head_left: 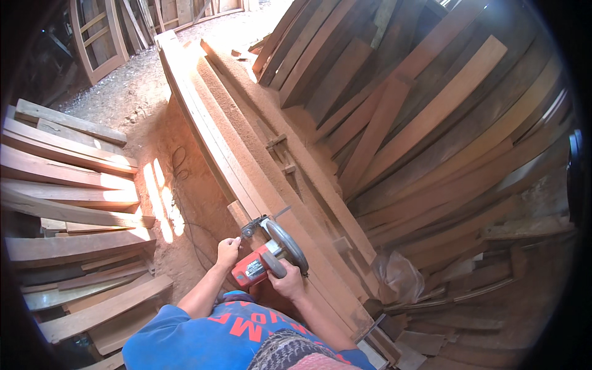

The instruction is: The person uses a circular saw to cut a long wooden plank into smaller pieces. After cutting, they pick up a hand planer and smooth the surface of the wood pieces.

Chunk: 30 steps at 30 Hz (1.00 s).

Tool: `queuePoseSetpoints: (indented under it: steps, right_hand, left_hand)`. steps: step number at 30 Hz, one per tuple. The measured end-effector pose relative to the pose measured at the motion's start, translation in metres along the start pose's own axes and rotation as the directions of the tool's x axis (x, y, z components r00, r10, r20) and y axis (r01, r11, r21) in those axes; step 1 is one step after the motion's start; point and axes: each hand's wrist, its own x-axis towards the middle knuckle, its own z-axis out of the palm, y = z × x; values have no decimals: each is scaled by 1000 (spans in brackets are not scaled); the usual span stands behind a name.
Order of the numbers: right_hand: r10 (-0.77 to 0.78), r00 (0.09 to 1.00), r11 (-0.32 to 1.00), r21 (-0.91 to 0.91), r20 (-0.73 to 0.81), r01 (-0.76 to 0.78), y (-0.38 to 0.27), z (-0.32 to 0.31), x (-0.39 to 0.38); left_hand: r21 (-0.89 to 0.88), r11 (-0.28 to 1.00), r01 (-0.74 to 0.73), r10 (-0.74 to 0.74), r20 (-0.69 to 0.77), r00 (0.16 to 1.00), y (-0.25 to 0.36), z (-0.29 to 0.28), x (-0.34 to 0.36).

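A red and grey circular saw (251, 266) rests on a long wooden beam (231, 163), its dark round blade guard (288, 245) on the right side. My right hand (288, 282) is wrapped round the saw's grey rear handle. Beside the saw's front left edge is my left hand (228, 251), its fingers pinched together close to the metal base. Whatever lies between those fingers is too small to make out. A short wood piece (235, 213) sticks out on the left just ahead of the saw. Sawdust covers much of the beam.
Stacked boards (68, 200) lie on my left, and many planks (431, 135) lean along the right. A thin dark cord (196, 243) trails over the dusty floor left of the beam. A clear plastic bag (399, 276) sits right of the beam. Wooden frames (102, 40) stand far left.
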Motion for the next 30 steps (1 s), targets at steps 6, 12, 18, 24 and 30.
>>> queuePoseSetpoints:
  steps: [6,12,18,24,30]
  right_hand:
    - [-10,1000,1000,-10,-16,10,5,5,-2]
    - [-15,999,1000,1,-38,15,2,11,-11]
    - [-18,999,1000,-12,-47,18,-3,15,-16]
    - [-44,998,999,-21,-49,43,-9,17,-13]
    - [-37,999,999,-25,-27,37,-17,19,1]
  left_hand:
    - [9,1000,-27,27,14,1000,-3,0,5]
    - [63,998,-24,22,25,999,-2,-6,-1]
    - [16,999,-30,29,24,999,-4,-9,-3]
    - [38,999,-34,33,33,999,20,-15,-11]
    - [-5,999,-45,45,21,999,18,-19,8]
